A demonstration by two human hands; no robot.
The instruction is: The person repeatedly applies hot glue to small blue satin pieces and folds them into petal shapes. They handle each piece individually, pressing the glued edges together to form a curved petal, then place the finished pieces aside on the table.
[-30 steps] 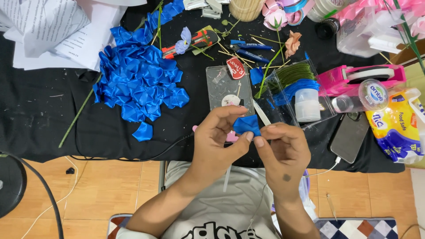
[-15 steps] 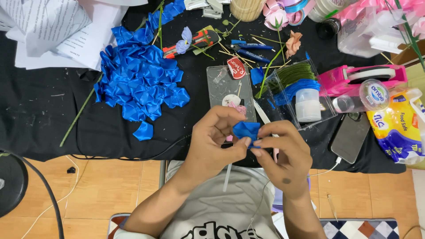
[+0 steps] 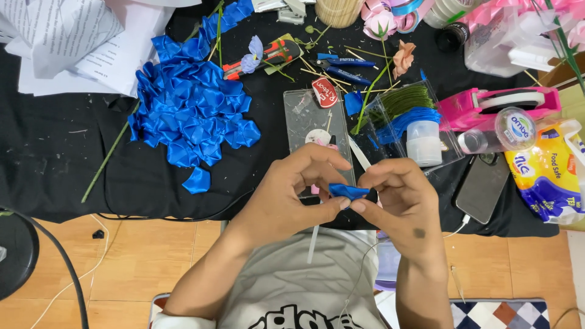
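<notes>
My left hand (image 3: 286,195) and right hand (image 3: 399,198) meet fingertip to fingertip, both pinched on a small blue ribbon piece (image 3: 348,191) held above the near edge of the black worktop (image 3: 55,164). A pile of folded blue ribbon petals (image 3: 192,109) lies well apart, to the left.

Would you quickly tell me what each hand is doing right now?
Left hand: closed, pinching the small folded blue satin ribbon piece.
Right hand: closed, pinching the same ribbon piece.

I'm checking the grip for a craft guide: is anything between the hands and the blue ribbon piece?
Nothing visible: the left hand and right hand both pinch the blue ribbon piece directly with bare fingertips, above the table's edge.
</notes>
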